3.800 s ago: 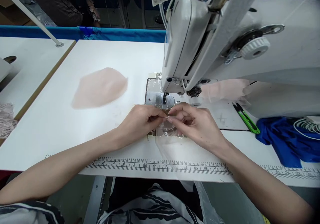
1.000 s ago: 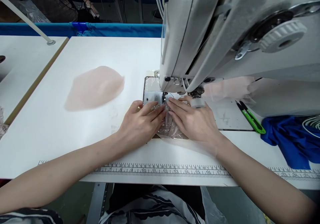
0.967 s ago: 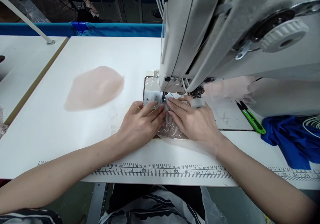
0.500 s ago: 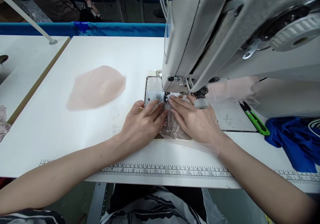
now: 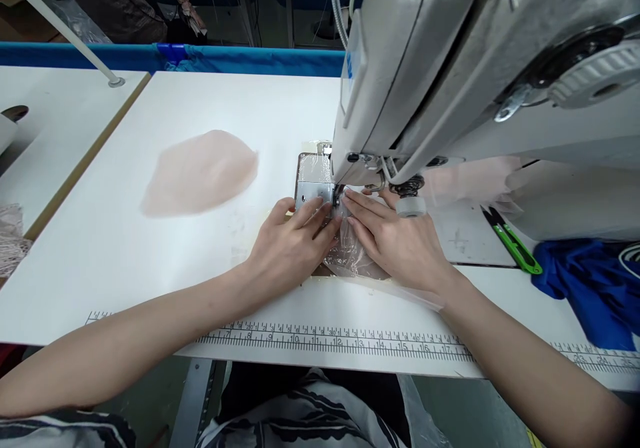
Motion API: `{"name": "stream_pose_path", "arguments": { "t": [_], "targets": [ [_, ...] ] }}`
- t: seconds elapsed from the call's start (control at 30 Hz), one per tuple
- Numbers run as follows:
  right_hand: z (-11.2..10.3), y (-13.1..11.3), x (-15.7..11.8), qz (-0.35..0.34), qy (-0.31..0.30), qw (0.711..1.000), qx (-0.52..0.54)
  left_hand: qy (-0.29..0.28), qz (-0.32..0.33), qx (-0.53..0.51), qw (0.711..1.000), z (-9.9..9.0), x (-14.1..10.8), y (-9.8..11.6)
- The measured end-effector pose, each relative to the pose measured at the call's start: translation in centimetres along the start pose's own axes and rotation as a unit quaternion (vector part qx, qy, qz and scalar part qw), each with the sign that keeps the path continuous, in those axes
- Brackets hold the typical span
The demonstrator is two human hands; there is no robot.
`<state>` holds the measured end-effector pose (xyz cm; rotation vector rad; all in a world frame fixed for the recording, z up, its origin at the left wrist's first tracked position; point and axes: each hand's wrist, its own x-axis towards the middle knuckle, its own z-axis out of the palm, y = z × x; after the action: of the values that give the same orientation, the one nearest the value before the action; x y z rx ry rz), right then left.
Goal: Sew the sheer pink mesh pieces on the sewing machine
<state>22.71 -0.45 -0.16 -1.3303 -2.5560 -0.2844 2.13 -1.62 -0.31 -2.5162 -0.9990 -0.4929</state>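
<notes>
A sewing machine [image 5: 400, 68] stands over the work, its presser foot [image 5: 338, 195] beside my fingertips. Sheer pale fabric [image 5: 357, 261] lies below the foot and runs back toward my right wrist. My left hand [image 5: 295, 241] rests left of the foot, fingers spread flat near the metal needle plate [image 5: 313, 185], fingertips at the fabric's edge. On the fabric to the right lies my right hand [image 5: 400, 238], its fingers stretched toward the foot. The machine head partly hides the right thumb. Where the needle meets the fabric is too small to make out.
A pale pink fabric piece [image 5: 203, 173] lies on the white table at left. More pink fabric [image 5: 465, 181] is behind the machine head. Green thread snips [image 5: 515, 245] and a blue cloth [image 5: 590, 288] are at right. A printed ruler [image 5: 345, 341] follows the front edge.
The whole view has shifted slightly to the right. Both hands keep nearly the same place by the presser foot, and the fabric shows only a slight difference near my right wrist.
</notes>
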Motion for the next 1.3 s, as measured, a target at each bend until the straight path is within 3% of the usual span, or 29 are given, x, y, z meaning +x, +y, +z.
{"name": "stream_pose_path", "arguments": {
  "t": [0.37,0.53,0.63,0.7,0.77,0.87,0.97,1.13,1.3],
  "targets": [
    [0.8,0.5,0.3,-0.012,0.039,0.999,-0.020,-0.015,-0.015,-0.028,0.999,0.5,0.2,-0.7],
    [-0.7,0.6,0.1,0.002,0.031,0.999,0.033,0.006,-0.011,-0.035,0.999,0.2,0.4,-1.0],
    [-2.8,0.4,0.0,0.054,-0.022,0.989,0.135,-0.023,-0.001,-0.127,0.992,-0.2,0.7,-1.8],
    [-4.2,0.1,-0.1,0.072,-0.113,0.964,0.230,-0.072,0.017,-0.201,0.977,-0.5,0.9,-2.6],
    [-5.2,-0.1,-0.4,0.042,-0.191,0.944,0.265,-0.113,0.041,-0.241,0.963,-0.7,1.0,-3.3],
    [-5.6,-0.4,-0.8,0.006,-0.227,0.944,0.239,-0.111,0.060,-0.254,0.959,-0.4,1.0,-3.8],
    [-5.5,-0.3,-1.0,0.052,-0.206,0.941,0.262,-0.064,0.035,-0.272,0.959,0.2,0.9,-3.6],
    [-5.1,0.0,-0.6,0.158,-0.136,0.911,0.356,-0.029,-0.040,-0.325,0.944,0.3,0.9,-3.0],
    [-3.8,-0.1,-0.3,0.105,-0.094,0.939,0.313,-0.040,-0.087,-0.336,0.937,-0.1,1.2,-2.7]
  ]
}}
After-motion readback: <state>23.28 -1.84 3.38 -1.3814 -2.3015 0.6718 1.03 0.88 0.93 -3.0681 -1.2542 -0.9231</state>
